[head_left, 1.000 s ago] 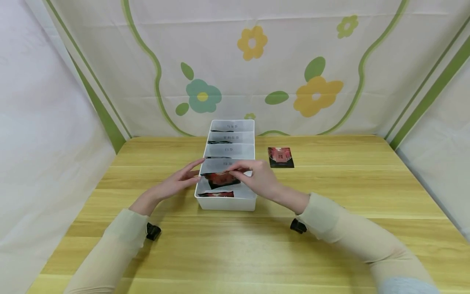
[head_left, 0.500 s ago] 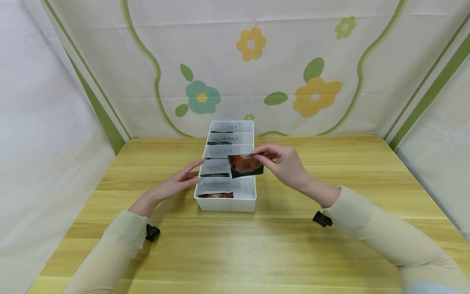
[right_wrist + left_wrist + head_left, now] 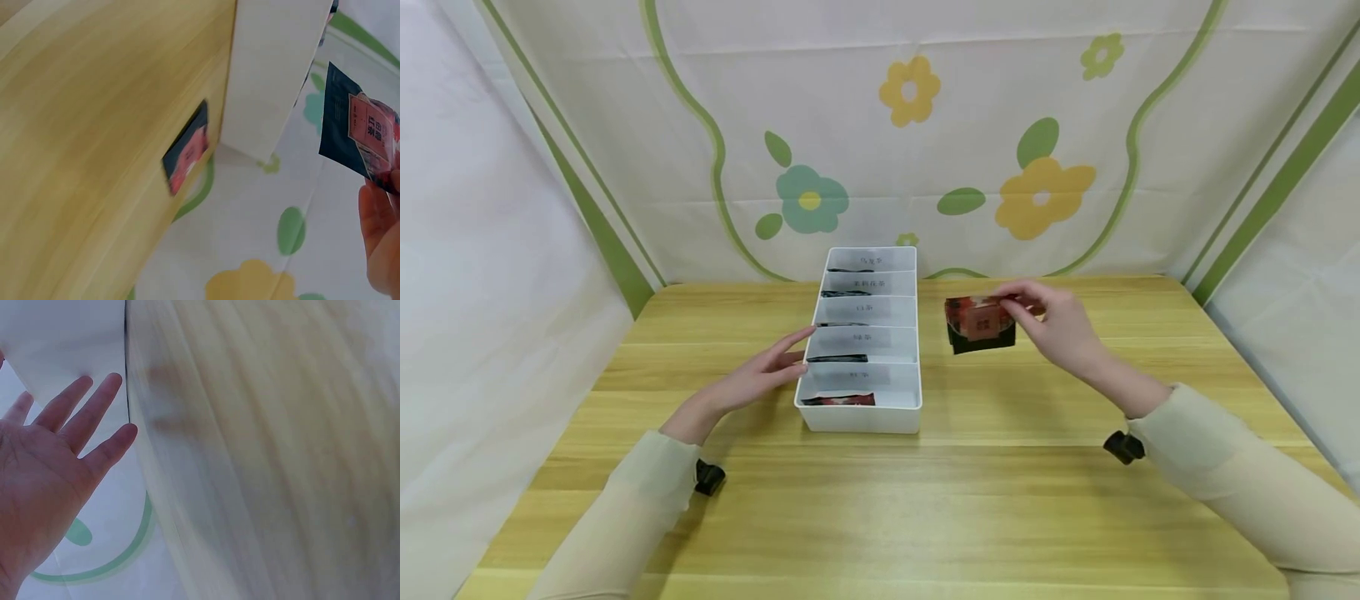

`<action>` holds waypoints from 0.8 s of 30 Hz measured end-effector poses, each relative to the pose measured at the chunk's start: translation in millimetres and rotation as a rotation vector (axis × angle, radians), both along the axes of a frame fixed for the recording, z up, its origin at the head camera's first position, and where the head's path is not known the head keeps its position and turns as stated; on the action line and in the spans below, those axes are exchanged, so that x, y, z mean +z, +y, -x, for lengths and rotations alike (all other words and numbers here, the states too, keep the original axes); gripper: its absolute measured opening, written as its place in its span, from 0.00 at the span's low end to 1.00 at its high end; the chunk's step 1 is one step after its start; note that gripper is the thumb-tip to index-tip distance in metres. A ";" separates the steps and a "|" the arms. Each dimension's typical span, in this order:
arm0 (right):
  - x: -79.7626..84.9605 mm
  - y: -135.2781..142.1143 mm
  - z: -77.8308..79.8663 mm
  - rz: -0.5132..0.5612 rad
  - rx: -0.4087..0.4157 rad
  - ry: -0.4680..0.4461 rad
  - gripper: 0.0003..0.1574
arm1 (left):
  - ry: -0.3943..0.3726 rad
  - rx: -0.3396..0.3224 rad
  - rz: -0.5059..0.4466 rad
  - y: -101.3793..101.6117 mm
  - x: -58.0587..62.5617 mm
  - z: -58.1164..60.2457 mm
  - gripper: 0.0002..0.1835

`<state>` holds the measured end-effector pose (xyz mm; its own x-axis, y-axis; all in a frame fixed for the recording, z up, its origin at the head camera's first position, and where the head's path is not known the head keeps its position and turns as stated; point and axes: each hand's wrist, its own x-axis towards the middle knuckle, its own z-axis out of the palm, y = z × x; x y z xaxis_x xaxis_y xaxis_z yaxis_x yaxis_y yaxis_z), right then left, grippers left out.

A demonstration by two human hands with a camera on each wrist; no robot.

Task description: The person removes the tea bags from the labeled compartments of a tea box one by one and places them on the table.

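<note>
In the head view my right hand (image 3: 1063,329) pinches a red-and-black tea sachet (image 3: 983,321) by its upper right corner, held over the table to the right of the box. The right wrist view shows this flat sachet (image 3: 353,122) with its printed label, and a second similar sachet (image 3: 187,153) lying on the table. From the head camera, the second one is mostly hidden behind the held one. My left hand (image 3: 745,385) has its fingers spread, fingertips right at the left side of a long white divided box (image 3: 865,420).
Labelled dividers split the box into several compartments, each with sachets at its left side; a red sachet (image 3: 842,400) stands in the nearest. The wooden table (image 3: 880,517) meets a flower-printed curtain (image 3: 880,158) at the back.
My right hand has lifted the red-and-black tea sachet out of the box's front part and carried it right, over where the other sachet lies. The left hand has stayed at the box.
</note>
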<state>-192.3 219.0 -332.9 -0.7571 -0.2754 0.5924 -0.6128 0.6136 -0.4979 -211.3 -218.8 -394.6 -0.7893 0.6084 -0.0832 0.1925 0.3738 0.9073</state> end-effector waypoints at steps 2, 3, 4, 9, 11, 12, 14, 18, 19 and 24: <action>-3.4 9.6 3.2 -0.014 -0.030 -0.010 0.10 | -0.010 0.003 0.001 0.0 0.3 -0.4 0.34; -5.0 14.2 4.9 -0.020 -0.045 -0.016 0.10 | -0.014 0.004 0.003 0.0 0.5 -0.6 0.34; -6.4 18.6 6.8 -0.024 -0.056 -0.021 0.09 | -0.016 0.003 0.002 -0.1 0.7 -0.8 0.34; -11.8 38.1 17.0 -0.044 -0.111 -0.068 0.09 | -0.011 0.004 0.003 0.1 1.7 -1.1 0.34; -14.0 44.9 21.9 -0.053 -0.122 -0.095 0.10 | -0.009 0.002 0.002 0.3 1.7 -1.1 0.34; -15.2 48.2 24.9 -0.059 -0.122 -0.108 0.10 | -0.010 0.002 0.001 0.4 1.6 -1.0 0.34; -17.8 54.0 31.1 -0.068 -0.119 -0.141 0.10 | -0.004 -0.002 0.001 0.3 0.9 -0.8 0.34; -22.7 63.9 43.9 -0.074 -0.109 -0.219 0.11 | 0.001 -0.003 -0.004 0.4 0.3 -0.3 0.34; -24.2 66.3 47.0 -0.074 -0.112 -0.238 0.11 | 0.003 -0.005 -0.005 0.4 0.2 -0.1 0.34; -32.8 77.8 60.5 -0.086 -0.154 -0.319 0.13 | 0.005 -0.001 0.000 0.4 0.0 0.0 0.34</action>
